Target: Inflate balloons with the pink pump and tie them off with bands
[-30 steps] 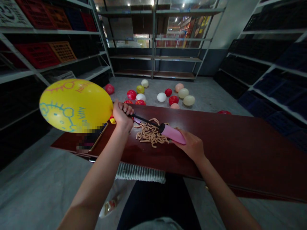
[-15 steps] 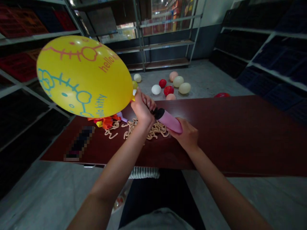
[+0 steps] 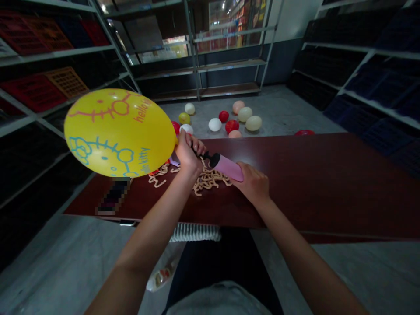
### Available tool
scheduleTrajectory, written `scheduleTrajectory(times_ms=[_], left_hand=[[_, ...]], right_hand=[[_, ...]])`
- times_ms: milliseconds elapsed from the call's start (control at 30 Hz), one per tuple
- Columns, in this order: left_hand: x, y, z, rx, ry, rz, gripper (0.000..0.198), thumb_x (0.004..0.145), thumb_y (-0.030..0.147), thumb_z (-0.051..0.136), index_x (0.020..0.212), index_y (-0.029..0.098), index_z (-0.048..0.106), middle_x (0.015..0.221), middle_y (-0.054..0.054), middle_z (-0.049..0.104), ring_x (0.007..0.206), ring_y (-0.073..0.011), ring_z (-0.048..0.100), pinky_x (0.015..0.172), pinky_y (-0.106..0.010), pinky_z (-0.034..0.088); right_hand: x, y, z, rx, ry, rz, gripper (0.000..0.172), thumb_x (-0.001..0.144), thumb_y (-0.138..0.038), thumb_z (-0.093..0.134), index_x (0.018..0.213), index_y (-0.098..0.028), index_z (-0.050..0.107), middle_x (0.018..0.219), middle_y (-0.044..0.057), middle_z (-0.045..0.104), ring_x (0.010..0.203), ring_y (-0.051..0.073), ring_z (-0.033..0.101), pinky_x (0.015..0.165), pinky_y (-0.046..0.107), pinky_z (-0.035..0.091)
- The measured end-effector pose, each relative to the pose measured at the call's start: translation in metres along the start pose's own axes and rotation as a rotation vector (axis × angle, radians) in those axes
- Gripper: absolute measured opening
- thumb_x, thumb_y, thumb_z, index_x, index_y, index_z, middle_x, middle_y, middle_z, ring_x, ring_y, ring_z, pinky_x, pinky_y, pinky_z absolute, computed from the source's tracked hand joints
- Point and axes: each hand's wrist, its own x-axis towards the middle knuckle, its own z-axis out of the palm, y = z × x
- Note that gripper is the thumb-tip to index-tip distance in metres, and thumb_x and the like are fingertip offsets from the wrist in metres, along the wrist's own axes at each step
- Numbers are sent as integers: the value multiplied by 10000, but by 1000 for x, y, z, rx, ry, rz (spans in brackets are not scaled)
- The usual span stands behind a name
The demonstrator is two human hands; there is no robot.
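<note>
A large inflated yellow balloon (image 3: 121, 131) with red and blue printed drawings and lettering extends left from my left hand (image 3: 189, 151). My left hand is closed around the balloon's neck and the black end of a balloon pump. Its fingers hide where the two meet. My right hand (image 3: 253, 181) grips the pink barrel of the balloon pump (image 3: 229, 167), with a short black rod showing between barrel and left hand. Beneath the hands, a pile of beige, curly, string-like pieces (image 3: 211, 178) lies on the dark red-brown table (image 3: 315, 183).
Inflated balloons, among them a white balloon (image 3: 215, 124) and a cream balloon (image 3: 253, 123), rest on the floor behind the table. A pixelated dark object (image 3: 114, 195) lies at the table's left. Shelving (image 3: 229, 66) stands behind; crates (image 3: 36, 92) fill the left racks.
The yellow balloon has dropped lower in view. My left hand has shifted slightly left and down, and more of the pump's black rod shows between the hands.
</note>
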Motion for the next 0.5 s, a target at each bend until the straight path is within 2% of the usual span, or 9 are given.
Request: scheduleTrajectory(times_ms=[167, 333, 433, 500], left_hand=[[8, 41, -30, -54, 55, 56, 515, 977, 392, 531, 582, 197, 265, 430, 70, 243, 331, -68, 220, 380, -234, 206], [10, 81, -73, -73, 129, 101, 497, 987, 359, 509, 591, 199, 255, 444, 72, 226, 341, -67, 219, 392, -230, 218], [8, 93, -91, -105, 157, 116, 480, 1001, 319, 469, 593, 199, 247, 448, 70, 222, 343, -73, 215, 392, -229, 227], [8, 94, -95, -130, 170, 122, 478, 1004, 306, 457, 589, 199, 247, 448, 68, 221, 342, -75, 213, 387, -230, 226]], right_hand=[[-1, -3, -4, -37, 28, -148, 374, 880, -433, 644, 1163, -188, 636, 883, 58, 742, 756, 208, 686, 674, 292, 429], [-2, -1, 1, -46, -41, -229, 435, 872, -451, 652, 1215, -185, 630, 915, 67, 746, 780, 218, 691, 683, 302, 444], [-2, -2, 2, -32, -66, -272, 444, 879, -486, 636, 1194, -174, 644, 962, 96, 753, 811, 224, 700, 702, 304, 462], [-2, -2, 1, -20, -71, -289, 438, 884, -492, 621, 1183, -173, 655, 973, 105, 756, 815, 225, 704, 709, 302, 471]])
